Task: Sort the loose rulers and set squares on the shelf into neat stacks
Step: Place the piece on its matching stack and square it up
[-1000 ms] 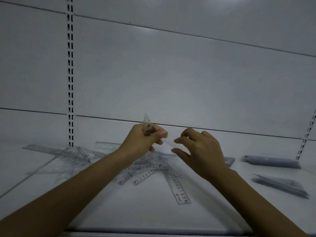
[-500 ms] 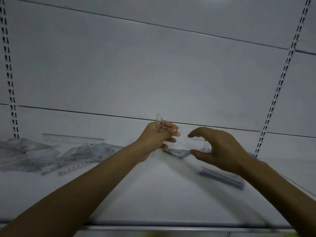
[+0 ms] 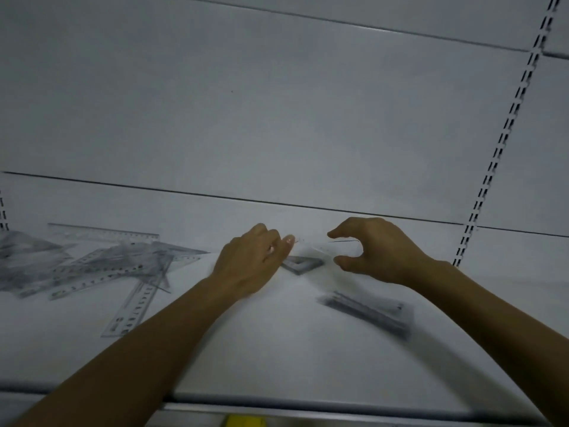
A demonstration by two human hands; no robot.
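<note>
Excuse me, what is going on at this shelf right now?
A person is sorting clear rulers and set squares on a white shelf. The left hand pinches a blurred clear piece, and the right hand is cupped at its other end, over a small stack in the middle. A second stack lies to the right, and a loose pile waits on the left.

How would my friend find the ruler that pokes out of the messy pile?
Start at the white shelf, then its left side, where clear rulers and set squares lie in a messy pile. One long ruler pokes out of it toward the shelf's front edge. Unlike the others, it lies mostly on bare shelf.
</note>
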